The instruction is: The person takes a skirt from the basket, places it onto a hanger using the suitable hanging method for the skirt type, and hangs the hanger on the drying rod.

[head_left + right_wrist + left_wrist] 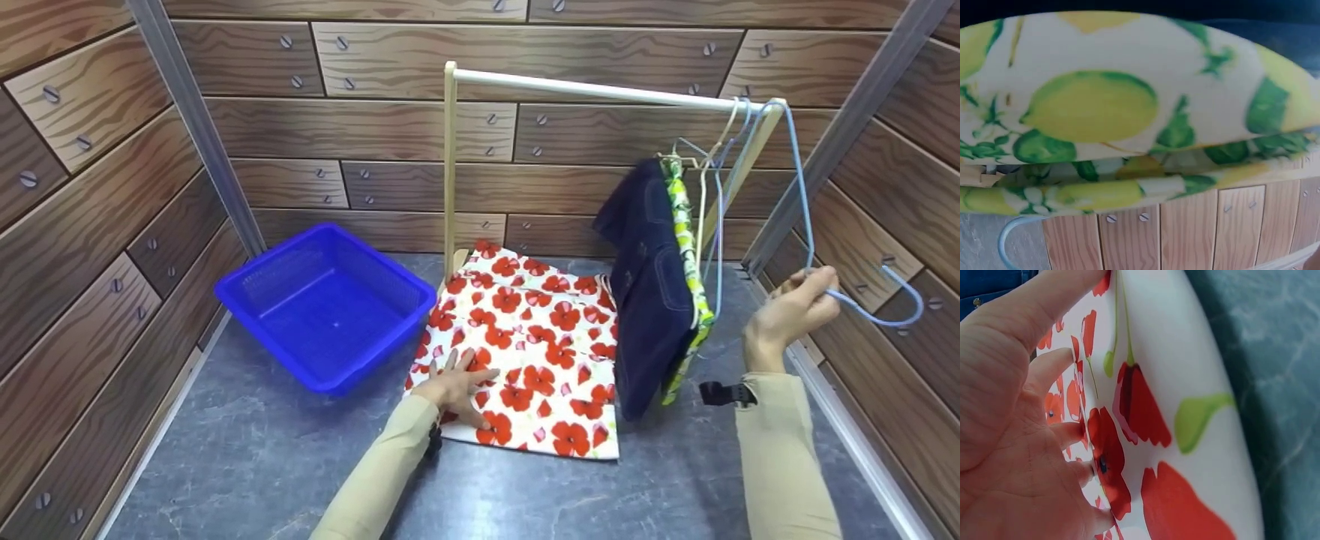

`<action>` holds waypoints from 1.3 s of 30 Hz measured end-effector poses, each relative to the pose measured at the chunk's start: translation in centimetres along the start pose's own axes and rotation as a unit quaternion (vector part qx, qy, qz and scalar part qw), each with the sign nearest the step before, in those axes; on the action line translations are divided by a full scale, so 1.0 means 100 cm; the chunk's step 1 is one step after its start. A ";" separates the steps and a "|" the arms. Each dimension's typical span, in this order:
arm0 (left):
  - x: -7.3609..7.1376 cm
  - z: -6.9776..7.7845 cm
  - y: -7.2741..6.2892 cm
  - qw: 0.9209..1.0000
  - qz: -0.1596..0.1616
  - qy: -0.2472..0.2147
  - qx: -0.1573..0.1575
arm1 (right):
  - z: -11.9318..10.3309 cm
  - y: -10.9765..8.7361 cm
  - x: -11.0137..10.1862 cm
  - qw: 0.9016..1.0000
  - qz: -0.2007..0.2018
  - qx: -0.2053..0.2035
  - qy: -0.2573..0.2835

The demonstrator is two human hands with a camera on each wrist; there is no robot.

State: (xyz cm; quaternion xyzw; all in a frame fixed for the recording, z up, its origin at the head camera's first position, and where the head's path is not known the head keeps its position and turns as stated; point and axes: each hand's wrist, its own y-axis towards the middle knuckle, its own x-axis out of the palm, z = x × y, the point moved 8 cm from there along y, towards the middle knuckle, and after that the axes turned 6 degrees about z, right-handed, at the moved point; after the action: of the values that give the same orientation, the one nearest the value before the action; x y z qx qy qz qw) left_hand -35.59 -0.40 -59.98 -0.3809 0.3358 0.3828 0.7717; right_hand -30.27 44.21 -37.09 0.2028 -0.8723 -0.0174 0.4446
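My left hand (454, 386) rests with spread fingers on a folded white cloth printed with red flowers (544, 337), lying on the floor. In the left wrist view that hand (1022, 422) touches the flowered cloth (1151, 399) with its fingertips. To the right, my right hand (795, 311) grips a light-blue clothes hanger (801, 172) near its hook, which points away to the right. Dark denim (652, 292) and a lemon-print cloth (681, 217) hang from the rack beside it. The lemon-print cloth (1092, 107) fills much of the right wrist view.
A blue plastic basket (330, 300) stands at the left. Behind the flowered cloth rises a wooden rack with a white rail (570, 86); other hangers (705, 195) hang at its right end. Wood-patterned walls (360, 180) enclose the grey floor (247, 465).
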 end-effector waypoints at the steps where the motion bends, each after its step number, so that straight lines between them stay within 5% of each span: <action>1: 0.000 0.000 0.000 1.000 0.000 0.003 0.002 | -0.001 0.001 0.001 1.000 -0.003 0.007 0.011; 11: -0.005 0.003 0.002 1.000 0.008 0.016 0.013 | 0.000 0.006 0.009 0.996 -0.048 0.066 0.042; 30: 0.002 0.001 0.000 1.000 0.000 0.003 0.001 | 0.014 -0.007 0.013 0.990 -0.100 0.083 0.046; 35: 0.002 0.000 -0.001 1.000 0.004 0.012 0.006 | 0.027 -0.015 0.023 0.978 -0.164 0.121 0.053; 39: -0.001 0.001 0.000 1.000 0.005 0.016 0.008 | 0.037 -0.026 0.032 0.958 -0.223 0.167 0.064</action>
State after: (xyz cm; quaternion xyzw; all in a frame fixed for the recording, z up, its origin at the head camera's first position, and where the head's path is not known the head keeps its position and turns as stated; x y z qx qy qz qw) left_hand -35.66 -0.35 -59.90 -0.3789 0.3531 0.3777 0.7675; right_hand -33.95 40.11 -37.37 0.4643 -0.7653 0.0426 0.4438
